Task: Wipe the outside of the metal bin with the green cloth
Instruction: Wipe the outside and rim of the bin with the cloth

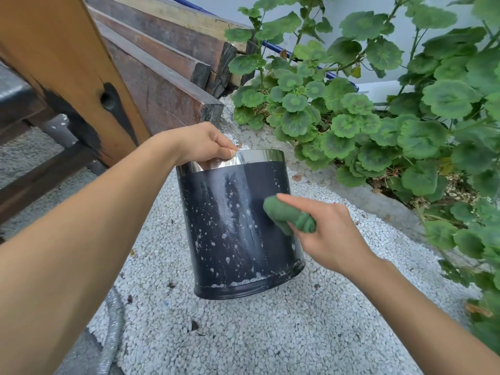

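Note:
A dark metal bin (pixel 232 228) with a shiny chrome band at its rim stands upright on white pebble ground, its side speckled with white soapy spots. My left hand (pixel 203 144) pinches the bin's rim at the far left side. Bunched in my right hand (pixel 324 234) is the green cloth (pixel 286 213), pressed against the bin's right side about halfway up. Foam lines the bin's bottom edge.
Wooden planks (pixel 162 85) and a wooden frame lean at the left and behind the bin. A leafy geranium plant (pixel 378 117) fills the right side behind a concrete kerb. A grey corrugated hose (pixel 112 334) lies at the lower left.

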Tool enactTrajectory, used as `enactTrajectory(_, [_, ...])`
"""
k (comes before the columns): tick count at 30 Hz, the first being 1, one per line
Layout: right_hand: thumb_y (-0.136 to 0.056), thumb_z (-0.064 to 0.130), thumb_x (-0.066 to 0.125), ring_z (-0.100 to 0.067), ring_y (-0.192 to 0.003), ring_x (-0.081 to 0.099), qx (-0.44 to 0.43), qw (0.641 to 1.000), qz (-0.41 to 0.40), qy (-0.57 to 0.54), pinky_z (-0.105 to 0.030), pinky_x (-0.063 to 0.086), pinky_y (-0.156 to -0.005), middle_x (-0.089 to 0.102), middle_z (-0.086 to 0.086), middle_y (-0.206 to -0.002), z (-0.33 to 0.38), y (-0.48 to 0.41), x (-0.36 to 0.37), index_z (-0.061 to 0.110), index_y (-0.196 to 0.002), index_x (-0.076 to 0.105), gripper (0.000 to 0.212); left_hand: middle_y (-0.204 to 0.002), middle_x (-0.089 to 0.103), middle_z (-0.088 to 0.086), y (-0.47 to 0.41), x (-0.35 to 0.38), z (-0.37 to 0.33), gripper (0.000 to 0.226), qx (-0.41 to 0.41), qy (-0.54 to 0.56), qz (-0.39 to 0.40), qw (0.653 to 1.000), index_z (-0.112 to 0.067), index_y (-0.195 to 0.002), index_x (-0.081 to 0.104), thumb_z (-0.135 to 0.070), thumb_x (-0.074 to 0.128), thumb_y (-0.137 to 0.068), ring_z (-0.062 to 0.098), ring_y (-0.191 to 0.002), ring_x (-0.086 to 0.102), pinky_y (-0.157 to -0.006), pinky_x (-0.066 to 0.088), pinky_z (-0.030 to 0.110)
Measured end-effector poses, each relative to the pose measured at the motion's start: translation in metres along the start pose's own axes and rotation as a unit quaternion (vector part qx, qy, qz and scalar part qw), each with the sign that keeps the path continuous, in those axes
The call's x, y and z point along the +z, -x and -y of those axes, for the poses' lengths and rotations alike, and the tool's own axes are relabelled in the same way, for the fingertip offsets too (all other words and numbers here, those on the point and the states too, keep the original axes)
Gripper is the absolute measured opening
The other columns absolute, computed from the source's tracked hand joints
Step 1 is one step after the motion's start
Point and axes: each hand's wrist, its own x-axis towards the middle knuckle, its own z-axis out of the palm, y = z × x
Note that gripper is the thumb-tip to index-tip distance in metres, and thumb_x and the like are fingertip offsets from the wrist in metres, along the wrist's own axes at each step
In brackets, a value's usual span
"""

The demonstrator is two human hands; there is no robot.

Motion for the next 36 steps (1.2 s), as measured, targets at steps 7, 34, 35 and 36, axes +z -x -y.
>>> enactTrajectory(7, [-0.069,-0.011,0.063,-0.027,-0.108,0.066,-0.101,0.987,-0.096,0.075,-0.040,0.055,-0.088,0.070,0.006,-0.123,0.040,-0.054,-0.001,0.025,-0.125,0.067,0.067,-0.070,0.063,0.000,0.008,0.004,-0.009,0.022,0.004,-0.015,0.010,1.000,-0.019,-0.118,0.078,-0.018,0.067,-0.099,0.016,-0.068,0.053,-0.070,0.050,0.031])
enactTrajectory(34, [-0.050,-0.019,0.059,-0.030,-0.116,0.065,-0.188,0.970,-0.018,0.156,-0.049,0.057,-0.091,0.071,-0.008,-0.121,0.048,-0.062,0.033,0.010,-0.120,0.068,0.077,-0.152,0.047,0.017,0.020,0.002,-0.009,0.044,-0.023,-0.022,0.063,0.997,-0.025,-0.141,0.062,-0.007,0.043,-0.105,0.033,-0.138,0.046,-0.116,0.036,0.046])
enactTrajectory(35, [-0.050,-0.020,0.059,-0.030,-0.121,0.062,-0.182,0.971,-0.010,0.153,-0.049,0.054,-0.095,0.069,-0.007,-0.126,0.046,-0.057,0.035,0.010,-0.125,0.068,0.081,-0.114,0.060,-0.007,0.020,0.002,-0.008,0.044,-0.026,-0.020,0.065,0.997,-0.026,-0.141,0.062,-0.007,0.044,-0.105,0.031,-0.128,0.052,-0.111,0.042,0.044])
enactTrajectory(36, [-0.050,-0.021,0.060,-0.029,-0.124,0.060,-0.178,0.972,-0.002,0.151,-0.050,0.053,-0.097,0.068,-0.006,-0.128,0.043,-0.051,0.037,0.010,-0.127,0.067,0.083,-0.130,0.039,-0.015,0.020,0.001,-0.008,0.044,-0.028,-0.018,0.064,0.997,-0.026,-0.140,0.063,-0.007,0.044,-0.105,0.025,-0.123,0.050,-0.102,0.046,0.040])
